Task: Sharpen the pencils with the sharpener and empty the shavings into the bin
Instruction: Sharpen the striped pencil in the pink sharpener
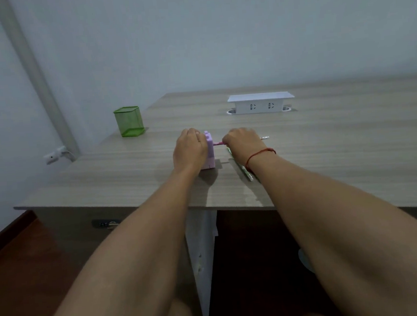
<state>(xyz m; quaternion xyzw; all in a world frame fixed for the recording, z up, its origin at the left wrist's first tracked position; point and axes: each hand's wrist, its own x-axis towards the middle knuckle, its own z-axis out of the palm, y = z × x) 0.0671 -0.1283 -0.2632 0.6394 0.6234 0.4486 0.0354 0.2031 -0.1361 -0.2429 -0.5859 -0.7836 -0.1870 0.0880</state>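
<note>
A person sits at a pale wood-grain desk (340, 151) with both bare forearms stretched out over its near edge. The lilac sharpener (210, 152), a small upright box, stands on the desk just in from the front edge, about midway between the two hands. The left hand (189, 149) wraps round its left side and top, fingers curled over it in a firm hold. Its walls are opaque, so whatever lies in its shavings compartment cannot be seen. The right hand (241, 143) is closed into a tight pinch round a pink pencil (217, 143), which lies level and runs from the fingers straight into the sharpener's right face. A pale end pokes out past the far side of that hand, in line with the pencil. A red string bracelet (260, 153) circles the right wrist. Under that wrist a green pencil (241, 168) lies flat on the desk, angled towards the front edge, near the sharpener but not touching it. At the back left corner of the desk stands a green mesh pen pot (128, 122), upright and well apart from the hands; through its see-through walls only its own green floor shows. Towards the back, right of centre, a white socket box (260, 102) with two outlets sits on the desktop.
</note>
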